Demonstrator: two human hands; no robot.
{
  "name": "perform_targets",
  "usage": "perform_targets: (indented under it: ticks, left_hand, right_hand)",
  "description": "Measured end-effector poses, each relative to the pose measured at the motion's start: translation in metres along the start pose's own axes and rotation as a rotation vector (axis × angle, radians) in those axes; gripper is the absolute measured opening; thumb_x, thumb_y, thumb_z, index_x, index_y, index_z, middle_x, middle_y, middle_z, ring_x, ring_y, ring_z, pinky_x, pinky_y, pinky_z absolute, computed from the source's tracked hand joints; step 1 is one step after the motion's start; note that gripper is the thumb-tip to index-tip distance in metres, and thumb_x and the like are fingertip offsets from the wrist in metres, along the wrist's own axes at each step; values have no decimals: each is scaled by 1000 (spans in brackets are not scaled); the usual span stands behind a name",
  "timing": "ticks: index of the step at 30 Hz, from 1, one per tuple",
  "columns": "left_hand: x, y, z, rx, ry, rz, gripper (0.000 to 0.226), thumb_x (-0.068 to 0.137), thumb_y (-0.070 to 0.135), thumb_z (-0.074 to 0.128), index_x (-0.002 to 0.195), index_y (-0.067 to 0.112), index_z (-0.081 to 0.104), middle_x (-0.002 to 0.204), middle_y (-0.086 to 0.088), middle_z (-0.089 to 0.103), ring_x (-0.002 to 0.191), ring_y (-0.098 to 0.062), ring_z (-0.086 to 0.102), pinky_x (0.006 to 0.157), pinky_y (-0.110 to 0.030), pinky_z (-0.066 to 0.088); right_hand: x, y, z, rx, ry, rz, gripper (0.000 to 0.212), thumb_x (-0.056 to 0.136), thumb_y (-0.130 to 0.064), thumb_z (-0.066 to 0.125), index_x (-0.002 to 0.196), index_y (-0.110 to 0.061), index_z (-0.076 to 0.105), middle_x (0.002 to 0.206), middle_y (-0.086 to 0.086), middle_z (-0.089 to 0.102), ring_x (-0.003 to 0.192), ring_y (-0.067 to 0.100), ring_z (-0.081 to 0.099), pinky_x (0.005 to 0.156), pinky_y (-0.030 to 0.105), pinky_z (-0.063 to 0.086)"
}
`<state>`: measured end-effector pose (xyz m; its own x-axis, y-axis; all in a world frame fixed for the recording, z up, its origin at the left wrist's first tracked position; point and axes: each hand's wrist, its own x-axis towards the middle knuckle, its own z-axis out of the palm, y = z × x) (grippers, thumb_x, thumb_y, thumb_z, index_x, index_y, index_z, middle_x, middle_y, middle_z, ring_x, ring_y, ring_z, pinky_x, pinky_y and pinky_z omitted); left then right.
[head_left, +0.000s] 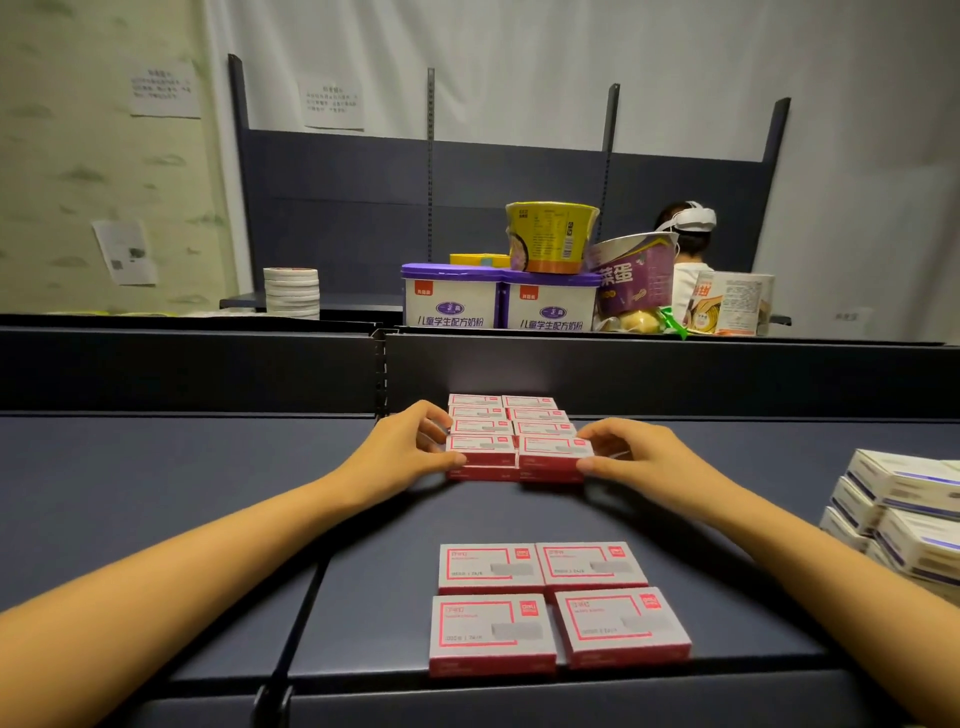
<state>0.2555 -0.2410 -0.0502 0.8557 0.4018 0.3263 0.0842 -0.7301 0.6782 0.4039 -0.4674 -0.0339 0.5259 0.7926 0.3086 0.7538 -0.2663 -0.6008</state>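
Spanning the lower half of the view, the dark blue shelf (156, 493) carries all the work, and its back wall rises just behind the far block (511, 434). This is a tidy stack of small red-and-white boxes, two columns wide and four rows deep, with at least two layers showing at its front. Its long axis runs straight away from the person toward that wall, and it sits dead ahead, centred between the two arms, so neither hand is nearer than the other and each has its own flank. The four loose boxes (558, 605) lie in a two-by-two patch by the shelf's front edge, between the forearms and well apart from the far block. They sit on the body side of both hands, so I judge that fetching one means drawing a hand back toward the person rather than reaching on. White-and-purple cartons (904, 514) are piled at the right edge, clear of all this. The left hand (410, 449) curls against the block's left side, thumb laid along the front-left box. The right hand (631, 454) mirrors it on the right side, fingers and thumb pinching the corner of the front-right box. The block is thus squeezed between them, and the hands are apart from each other by its width. Each box is flat and oblong, with red side walls and a white lid framed by a thin red line. There is a small red logo square in one corner, and the print is too small to read. The front-right loose box sits slightly askew.
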Motion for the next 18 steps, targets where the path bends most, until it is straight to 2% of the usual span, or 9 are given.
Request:
perform_targets:
  ticks: [2,5,10,12,15,18]
  left_hand:
    - [-1,0,1,-2,4,-7,35,80,26,70,107,21,49,103,2,60,91,-12,60,71,-14,46]
    - [-1,0,2,-15,6,-12,34,81,26,70,107,21,49,104,1,60,91,-12,60,70,-13,46]
    - [-3,2,1,20,20,-10,35,80,25,71,110,19,53,110,-3,64,91,-11,62,75,-16,48]
    - [-7,7,-3,39,21,-13,37,80,29,71,111,20,53,110,-1,63,91,-9,62,76,-16,48]
    - [-22,21,-13,56,58,32,25,78,32,71,98,28,56,100,6,62,83,-6,61,68,-12,49]
    - [-56,40,-21,-30,-43,82,9,78,26,73,82,25,65,85,0,70,77,-12,64,72,-26,53]
  right_hand:
    - [7,4,3,-21,-1,31,29,85,-24,63,114,-18,59,106,-6,60,95,8,58,79,13,46]
    - [13,9,9,-45,11,68,32,84,-27,65,114,-17,59,111,-1,64,94,10,59,82,18,46]
    - [11,5,9,-66,30,94,46,83,-31,65,122,-18,44,108,0,59,93,12,57,77,18,46]
    - [7,2,3,-9,71,118,49,81,-33,66,122,-19,43,107,-1,57,93,13,57,72,16,47]
    - [-13,-5,-10,126,124,96,35,76,-37,68,105,-22,54,95,-5,61,91,15,58,71,20,48]
    - [-50,-10,-21,190,-26,4,24,65,-45,66,84,-30,62,85,-2,67,83,16,63,76,29,51]
